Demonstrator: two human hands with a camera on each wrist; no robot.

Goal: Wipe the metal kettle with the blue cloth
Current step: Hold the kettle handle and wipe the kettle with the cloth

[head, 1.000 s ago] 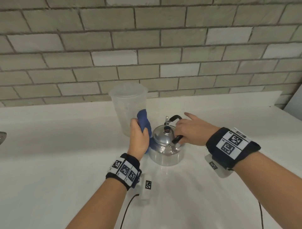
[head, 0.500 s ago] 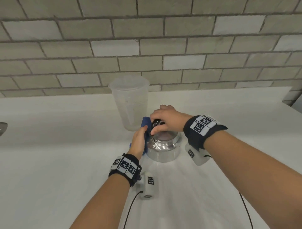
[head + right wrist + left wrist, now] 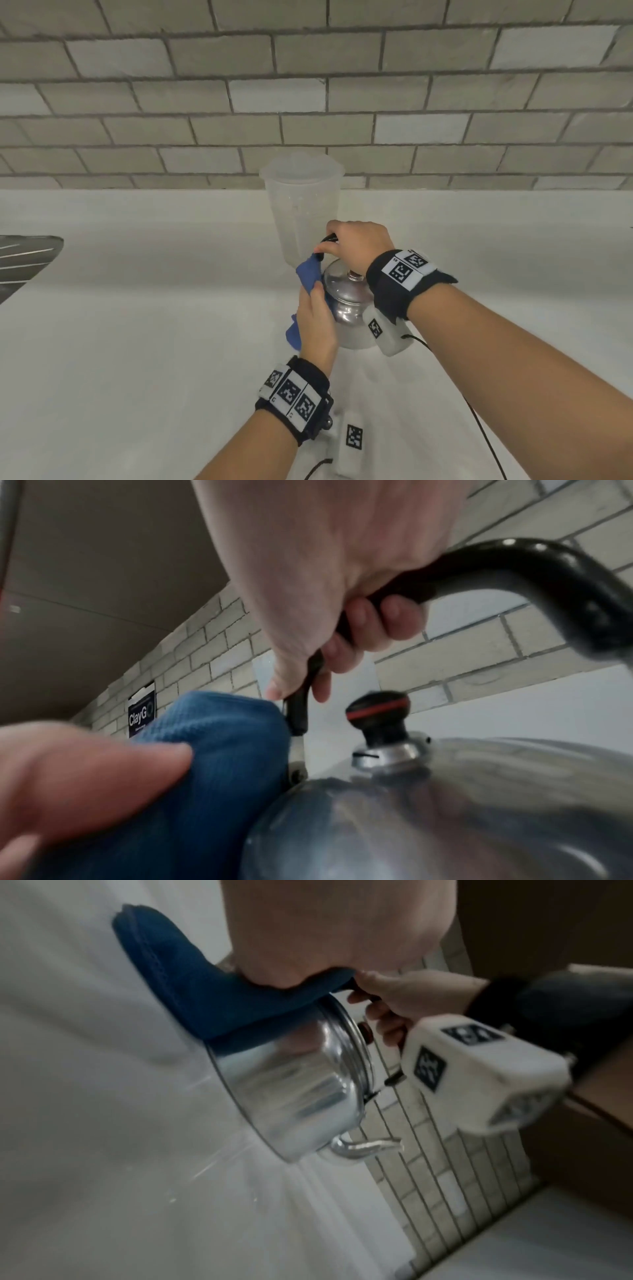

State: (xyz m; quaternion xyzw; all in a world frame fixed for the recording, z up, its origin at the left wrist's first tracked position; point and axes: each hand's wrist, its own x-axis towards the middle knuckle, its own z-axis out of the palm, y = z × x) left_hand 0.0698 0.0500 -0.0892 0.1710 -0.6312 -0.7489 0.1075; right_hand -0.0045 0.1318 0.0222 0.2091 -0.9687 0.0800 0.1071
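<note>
Stood on the white counter [image 3: 137, 342]: metal kettle [image 3: 346, 301], just before a clear plastic jug [image 3: 301, 205]. Right hand [image 3: 359, 246] curled round its black handle [image 3: 514, 558]. Left hand [image 3: 315, 322] pressed the blue cloth [image 3: 308, 274] to its side, fingers apparently clutching it.

Plastic jug [image 3: 303, 205] close behind kettle [image 3: 346, 301], brick wall [image 3: 308, 85] beyond, open countertop [image 3: 137, 342] left and front

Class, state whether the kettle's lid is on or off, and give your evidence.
On. The lid sits closed on the kettle, its black knob upright below the handle gripped by the right hand.
</note>
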